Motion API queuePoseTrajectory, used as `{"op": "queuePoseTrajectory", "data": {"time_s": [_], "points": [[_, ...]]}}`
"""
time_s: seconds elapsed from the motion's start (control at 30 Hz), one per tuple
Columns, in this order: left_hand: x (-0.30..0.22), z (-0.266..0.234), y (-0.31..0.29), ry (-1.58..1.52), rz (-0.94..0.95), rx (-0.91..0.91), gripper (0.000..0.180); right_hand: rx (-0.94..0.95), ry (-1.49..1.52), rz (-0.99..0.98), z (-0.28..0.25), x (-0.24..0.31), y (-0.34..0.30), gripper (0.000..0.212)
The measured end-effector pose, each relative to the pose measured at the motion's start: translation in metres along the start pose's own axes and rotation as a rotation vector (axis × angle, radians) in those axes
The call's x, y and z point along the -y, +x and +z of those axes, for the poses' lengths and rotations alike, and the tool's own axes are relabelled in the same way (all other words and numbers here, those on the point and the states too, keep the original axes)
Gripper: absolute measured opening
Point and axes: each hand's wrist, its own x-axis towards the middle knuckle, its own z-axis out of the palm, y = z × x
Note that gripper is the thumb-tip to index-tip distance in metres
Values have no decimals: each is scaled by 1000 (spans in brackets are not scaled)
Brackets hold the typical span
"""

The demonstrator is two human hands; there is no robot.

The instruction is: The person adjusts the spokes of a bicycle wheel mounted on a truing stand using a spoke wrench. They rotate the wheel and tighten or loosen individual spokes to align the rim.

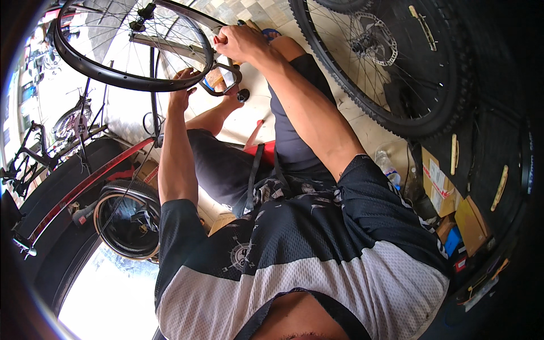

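A bare black bicycle wheel (136, 86), spoked and without a tyre, sits at the upper left in a metal stand (170, 46) with pale arms. At the near right part of the rim is my left hand (181, 93), its thumb and fingers closed about the rim's edge. My right hand (241, 44) is closed in a pinch just beyond the rim's right side, beside the stand's arm. A small red spot shows at its fingertips; the rest of that thing is hidden. A dark curved bracket (231, 85) stands between my hands and my legs.
A large knobby-tyred wheel with a disc rotor (378, 42) stands at right. Cardboard boxes (439, 187) and a clear plastic bottle (387, 167) lie below it. At left are a red frame tube (85, 184), a tyred wheel (107, 241) and bicycle frames (39, 141).
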Motion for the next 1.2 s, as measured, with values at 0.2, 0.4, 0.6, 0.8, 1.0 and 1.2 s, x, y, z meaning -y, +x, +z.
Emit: {"op": "queuePoseTrajectory", "data": {"time_s": [0.2, 0.4, 0.6, 0.8, 1.0, 1.2], "points": [[-16, -14, -17, -59, 74, 23, 32, 0, 7, -25, 1, -2, 1, 27], [-58, -37, -49, -32, 226, -48, 22, 6, -16, -21, 3, -2, 2, 28], [-120, -85, -66, -110, 415, 35, 23, -13, -38, -35, 5, -3, 4, 28], [-186, -109, -71, -151, 578, -80, 37, -13, -24, -40, 5, -5, 4, 27], [-222, -101, -77, -142, 636, -155, 40, -14, -63, -35, 2, -4, 4, 26], [-183, -110, -60, -325, 554, -136, 37, 35, 4, -5, -3, 2, 3, 21]]}}
